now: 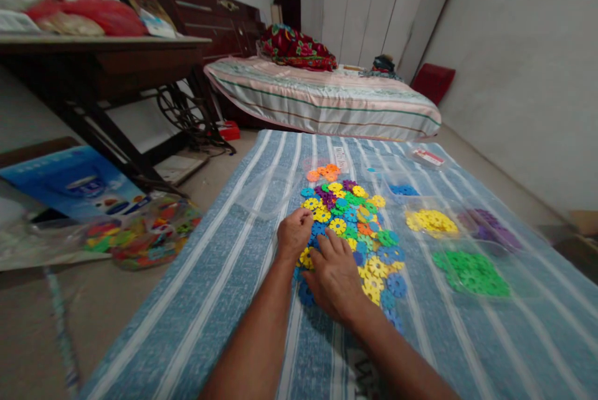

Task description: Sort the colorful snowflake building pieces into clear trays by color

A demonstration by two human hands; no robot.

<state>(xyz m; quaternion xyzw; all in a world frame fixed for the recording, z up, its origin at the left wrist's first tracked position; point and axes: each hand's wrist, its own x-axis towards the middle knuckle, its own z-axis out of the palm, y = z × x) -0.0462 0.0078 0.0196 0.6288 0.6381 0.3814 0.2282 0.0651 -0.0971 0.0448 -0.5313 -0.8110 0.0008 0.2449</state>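
Observation:
A mixed heap of plastic snowflake discs point(338, 225) in yellow, blue, green, purple and orange lies on the striped cloth. At the heap's left edge is my left hand point(294, 235), its fingers curled in; what they hold, if anything, is hidden. My right hand point(339, 275) rests over the near part of the heap, palm down with fingers apart, touching the discs. To the right, clear containers hold sorted discs: green discs point(474, 272), yellow discs point(432, 222), purple discs point(493, 228) and blue discs point(404, 190). Orange discs point(323, 172) sit together beyond the heap.
A clear plastic container point(268, 191) is left of the heap. A small red-and-white box point(428, 157) lies at the far right of the cloth point(196, 288). On the floor at left are bags of colourful pieces point(149, 235), near a sewing-machine table point(107, 54). A bed point(322, 95) stands beyond.

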